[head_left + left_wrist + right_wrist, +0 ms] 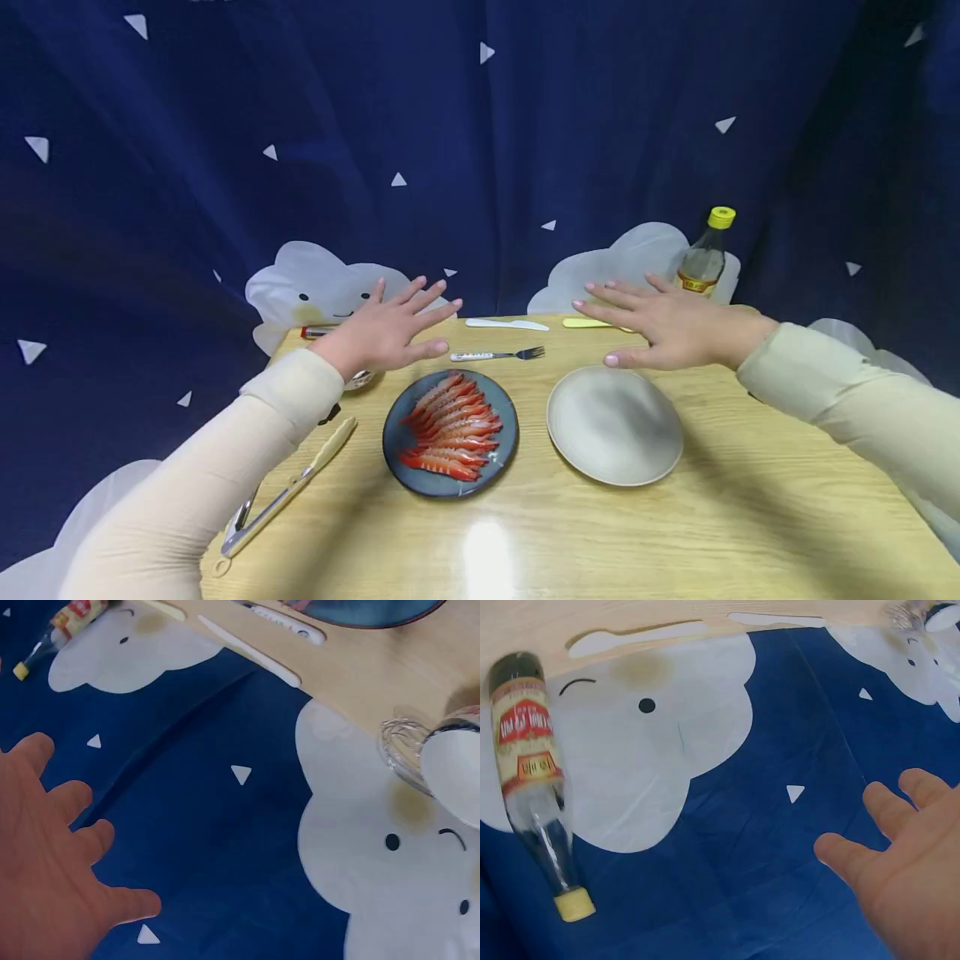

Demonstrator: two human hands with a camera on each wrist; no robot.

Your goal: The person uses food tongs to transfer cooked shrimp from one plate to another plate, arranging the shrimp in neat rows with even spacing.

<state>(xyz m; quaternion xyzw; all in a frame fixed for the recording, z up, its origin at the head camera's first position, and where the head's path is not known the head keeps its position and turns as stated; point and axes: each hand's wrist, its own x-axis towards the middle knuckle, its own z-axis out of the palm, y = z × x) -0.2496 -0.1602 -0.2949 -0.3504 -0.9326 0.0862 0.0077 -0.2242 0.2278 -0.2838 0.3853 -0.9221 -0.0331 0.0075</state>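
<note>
Both hands hover over the table with fingers spread, holding nothing. My left hand (387,327) is above the back left, past a dark blue plate (397,471) that carries several red-and-white shrimp (453,429). Over the back right, my right hand (667,323) hangs beyond a bare off-white plate (615,425) and in front of a glass bottle (703,262) with a yellow cap. In the right wrist view the bottle (532,757) shows a red and cream label. A fork (498,354) with a white handle lies between the hands.
A white knife (507,324) and a yellow utensil (588,322), partly covered by the right hand, lie along the back edge. Tongs (288,492) rest at the left. A white cup (454,769) and a wire whisk (405,750) show in the left wrist view. Behind hangs a blue curtain (450,108).
</note>
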